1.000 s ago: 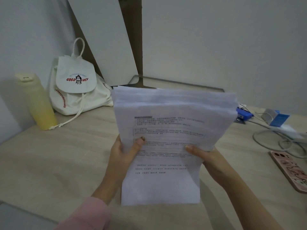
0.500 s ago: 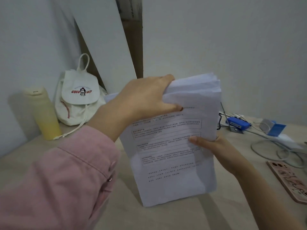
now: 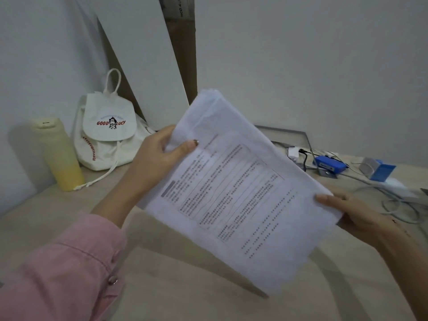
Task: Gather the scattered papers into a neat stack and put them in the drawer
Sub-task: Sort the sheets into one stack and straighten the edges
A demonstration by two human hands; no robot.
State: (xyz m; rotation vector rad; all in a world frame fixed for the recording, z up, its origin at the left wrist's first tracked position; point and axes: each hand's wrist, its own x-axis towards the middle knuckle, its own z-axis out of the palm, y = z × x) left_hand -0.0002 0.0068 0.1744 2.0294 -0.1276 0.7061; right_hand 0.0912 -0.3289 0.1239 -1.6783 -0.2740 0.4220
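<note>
White papers (image 3: 240,195) made one stack, held up between both hands over the surface (image 3: 180,302). Its long axis slanted from upper left down to lower right. The left hand (image 3: 157,158) gripped the upper-left short end, thumb across the printed face. The right hand (image 3: 356,212) held the far right corner, thumb on top. Whether the lowest corner touched the surface could not be told. No drawer showed.

White papers (image 3: 240,195), pink sleeve (image 3: 67,272), yellow bottle (image 3: 59,156)
</note>
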